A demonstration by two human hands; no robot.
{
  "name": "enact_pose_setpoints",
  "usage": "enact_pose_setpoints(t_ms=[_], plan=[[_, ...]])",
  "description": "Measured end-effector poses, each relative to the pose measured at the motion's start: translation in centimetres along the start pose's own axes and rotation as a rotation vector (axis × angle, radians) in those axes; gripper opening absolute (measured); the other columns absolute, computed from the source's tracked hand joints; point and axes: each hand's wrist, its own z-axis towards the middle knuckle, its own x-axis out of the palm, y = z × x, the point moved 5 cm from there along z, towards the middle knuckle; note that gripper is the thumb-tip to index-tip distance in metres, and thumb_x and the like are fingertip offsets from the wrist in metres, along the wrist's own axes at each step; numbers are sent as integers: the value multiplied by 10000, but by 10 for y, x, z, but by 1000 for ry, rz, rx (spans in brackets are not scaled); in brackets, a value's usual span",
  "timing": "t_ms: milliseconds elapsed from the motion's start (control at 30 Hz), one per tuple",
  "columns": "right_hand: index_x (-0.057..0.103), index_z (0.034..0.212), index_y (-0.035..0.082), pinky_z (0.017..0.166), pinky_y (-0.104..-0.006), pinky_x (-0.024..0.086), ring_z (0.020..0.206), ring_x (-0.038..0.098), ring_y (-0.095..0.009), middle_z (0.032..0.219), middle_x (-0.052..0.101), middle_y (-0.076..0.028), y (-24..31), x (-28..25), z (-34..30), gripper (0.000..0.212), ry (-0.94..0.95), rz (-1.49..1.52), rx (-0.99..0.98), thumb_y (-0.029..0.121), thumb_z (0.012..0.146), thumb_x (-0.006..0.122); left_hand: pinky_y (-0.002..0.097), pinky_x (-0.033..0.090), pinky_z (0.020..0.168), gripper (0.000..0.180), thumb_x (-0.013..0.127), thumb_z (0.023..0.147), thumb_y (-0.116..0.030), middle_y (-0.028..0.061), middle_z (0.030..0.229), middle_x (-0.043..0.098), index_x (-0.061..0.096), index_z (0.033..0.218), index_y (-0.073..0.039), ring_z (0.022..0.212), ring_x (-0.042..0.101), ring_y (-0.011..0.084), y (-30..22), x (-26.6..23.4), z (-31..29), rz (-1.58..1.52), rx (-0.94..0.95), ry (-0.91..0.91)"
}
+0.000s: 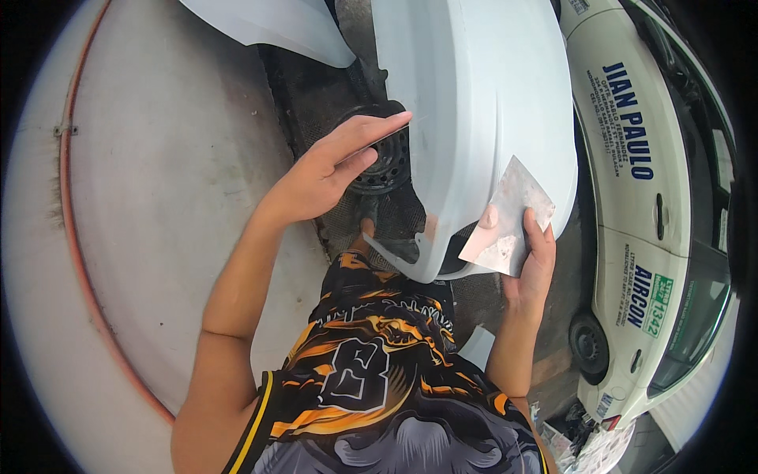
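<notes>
White bumper [505,87] before them, a person's right hand [533,265] grips a pale grey sheet [505,229]; the left hand [320,170], fingers outstretched, hovers by the bumper's edge.

Blue lettering [628,122] and a green numbered label [658,306] on the white car [632,212], outlined numeral [354,375] on the jersey [403,399]

Left of our left hand [328,164], we see a pale, scuffed, smooth wall [197,103] carrying a long, thin, orange-red pipe [66,178]. Right of our right hand [533,257], a long white car [616,213] with dark windows [695,110] stands on dark grey floor [557,312]. Soft light lies across the wall.
</notes>
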Motion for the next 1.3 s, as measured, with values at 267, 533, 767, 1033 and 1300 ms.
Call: enact_pose_setpoints(t_ms=[267,533,767,1033,1300], plan=[[531,1423,-22,1025,-400,550,1196,649,-254,1331,640,-143,-4,-77,-18,479,-185,94,28,189,1015,667,683,428,1107,605,447,1110,-395,171,1631,390,308,1620,-102,1508,368,385,-2,-11,-16,-978,-120,-283],[516,1421,-35,1052,-416,521,1232,624,-274,1355,614,-159,-21,-138,-23,490,-223,135,75,197,1015,662,865,124,1143,837,519,1026,-599,190,1719,184,210,1664,-154,1582,166,438,-50,-39,-53,-1185,135,-368],[521,1417,-30,1051,-421,526,1231,629,-271,1346,617,-149,-17,-142,-35,483,-237,163,13,200,1017,662,860,161,1134,785,491,1056,-554,189,1713,193,215,1657,-132,1574,172,452,-68,-42,-39,-1152,217,-231],[571,1379,-31,1001,-396,562,1160,669,-238,1281,667,-130,-10,-114,-20,439,-223,187,-6,204,1020,664,647,477,1060,606,450,1108,-413,189,1576,439,310,1601,-91,1420,475,400,-36,-63,6,-903,-4,-189],[561,1370,-25,953,-366,563,1098,685,-206,1234,682,-115,8,10,26,443,-14,69,-20,222,1014,652,628,455,1076,716,603,1046,-378,178,1597,400,266,1617,-107,1469,416,369,50,-60,37,-997,-154,-67]])
